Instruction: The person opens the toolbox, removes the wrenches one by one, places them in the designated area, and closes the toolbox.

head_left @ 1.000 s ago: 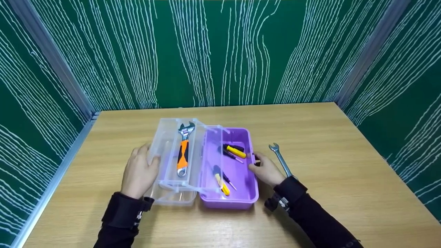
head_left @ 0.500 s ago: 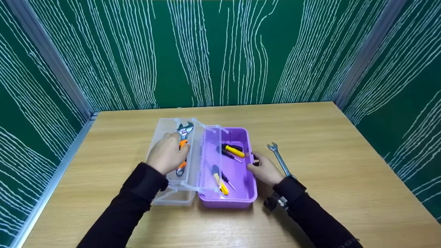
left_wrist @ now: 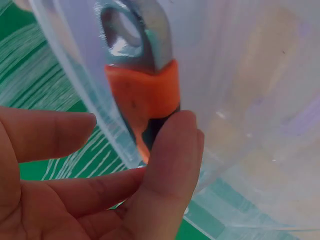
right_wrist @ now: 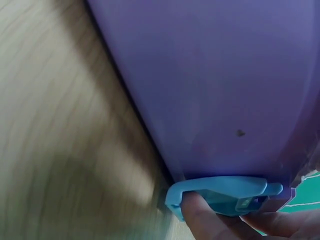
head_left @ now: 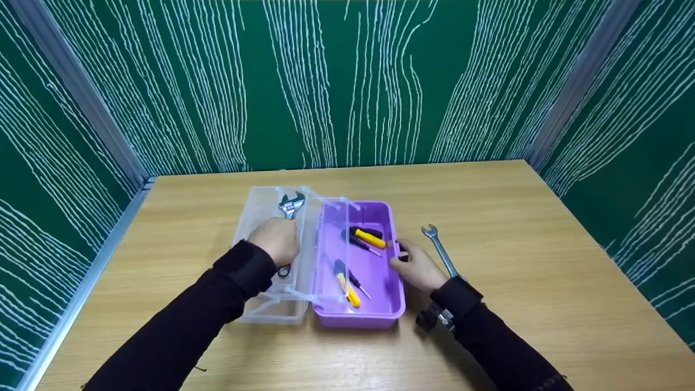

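Observation:
My left hand point(head_left: 277, 239) is down in a clear plastic tray point(head_left: 260, 203), gripping the orange and black handle of an adjustable wrench point(head_left: 292, 205). In the left wrist view the wrench's holed end point(left_wrist: 155, 40) shows beside my fingers point(left_wrist: 172, 165). Hinged arms link this tray to an open purple toolbox point(head_left: 355, 321). My right hand point(head_left: 421, 269) holds the toolbox's right side at the rim. A fingertip point(right_wrist: 197, 215) hooks under a blue latch point(right_wrist: 225, 185) in the right wrist view. The tray bottom is partly hidden by my left hand.
Inside the toolbox lie a yellow-handled screwdriver point(head_left: 371, 239), a small dark screwdriver point(head_left: 359, 285) and a yellow-ended tool point(head_left: 352, 296). A metal open-end wrench point(head_left: 440, 250) rests on the wooden table point(head_left: 488, 217), right of the box. Green walls point(head_left: 374, 81) enclose the table.
My left hand has moved right from the tray's left edge onto the adjustable wrench, closing round its handle. My right hand stays at the toolbox's side; the tray and box look unmoved.

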Available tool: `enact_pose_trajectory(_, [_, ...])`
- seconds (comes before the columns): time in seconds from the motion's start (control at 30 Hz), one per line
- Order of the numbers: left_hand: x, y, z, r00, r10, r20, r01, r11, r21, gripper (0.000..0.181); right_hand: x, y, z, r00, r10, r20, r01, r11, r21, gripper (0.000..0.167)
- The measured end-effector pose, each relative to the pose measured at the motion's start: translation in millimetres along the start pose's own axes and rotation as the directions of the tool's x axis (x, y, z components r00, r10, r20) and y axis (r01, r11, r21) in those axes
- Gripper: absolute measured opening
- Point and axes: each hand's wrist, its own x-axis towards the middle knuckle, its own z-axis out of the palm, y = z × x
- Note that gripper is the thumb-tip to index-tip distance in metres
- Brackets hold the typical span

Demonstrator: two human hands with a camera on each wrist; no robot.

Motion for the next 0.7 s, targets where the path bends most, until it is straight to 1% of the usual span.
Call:
enact_pose_trajectory(0.07, [1.2,1.5,0.1,1.0,0.026,0.002,-0.026,0.999,0.04,0.023,0.2,0.3,0.1,1.0,-0.001,0.002,0.001,1.0,0.0,0.06])
enact_pose_trajectory(0.23, [4.4,4.1,-0.9,0.999,0.046,0.018,-0.048,0.995,0.084,0.017,1.0,1.3,0.7,1.0,-0.02,0.01,0.02,1.0,0.013,0.058])
enact_pose_trajectory(0.33, [6.6,3.9,-2.9,0.997,0.066,0.029,-0.069,0.992,0.102,0.017,1.5,1.8,0.3,0.999,-0.03,0.014,0.03,0.999,0.013,0.057])
enact_pose_trajectory(0.43, [10.0,3.3,-5.2,0.995,0.073,0.064,-0.08,0.991,0.111,0.021,1.4,1.9,-0.2,0.999,-0.031,0.014,0.031,0.999,0.013,0.057])
enact_pose_trajectory(0.57, [13.7,3.9,-9.2,0.991,0.042,0.125,-0.055,0.993,0.101,0.022,0.9,1.3,-0.7,0.999,-0.035,0.012,0.034,0.999,0.011,0.057])
enact_pose_trajectory(0.7, [15.7,4.5,-12.6,0.984,-0.007,0.179,-0.009,0.996,0.091,0.013,0.3,0.6,-0.4,1.0,-0.022,0.01,0.022,1.0,0.005,0.058])
